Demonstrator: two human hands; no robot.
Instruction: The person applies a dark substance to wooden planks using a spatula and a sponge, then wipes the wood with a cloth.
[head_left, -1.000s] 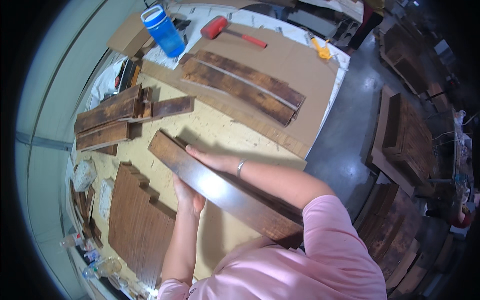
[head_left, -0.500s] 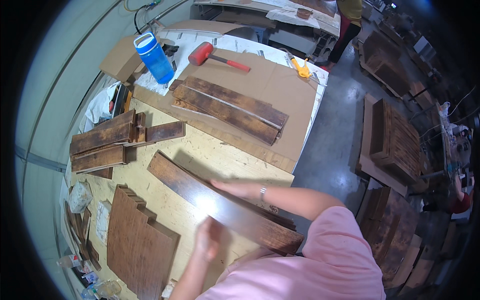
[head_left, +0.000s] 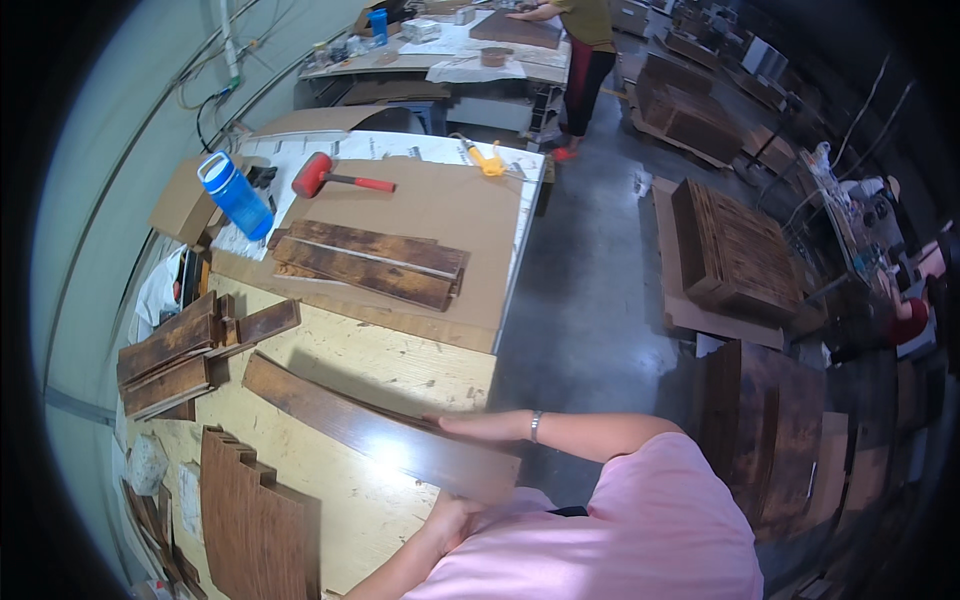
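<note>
A long dark-brown wooden plank [head_left: 345,428] lies slantwise across the pale worktable in front of me, its smooth face shining under the light. Along its far long edge my right hand [head_left: 485,424] presses, with the fingertips partly hidden behind the wood. My left hand [head_left: 455,518] grips the near edge by the plank's right end, close to my body, its fingers bent and partly out of sight. That end of the plank is slightly blurred. Farther off, several mottled brown planks [head_left: 370,265] lie stacked on a cardboard sheet [head_left: 440,205].
More planks [head_left: 165,350] are piled at the left, above a stepped brown panel stack [head_left: 255,520]. A red mallet [head_left: 313,175], blue bottle [head_left: 236,195] and yellow air gun [head_left: 488,160] rest toward the back. Another person [head_left: 590,50] stands at a farther table. Stacked panels [head_left: 735,250] occupy the floor at right.
My view has tilted up, showing more of the far table and person. My left hand has come onto the plank's near edge by its right end. The right hand stays at the far edge.
</note>
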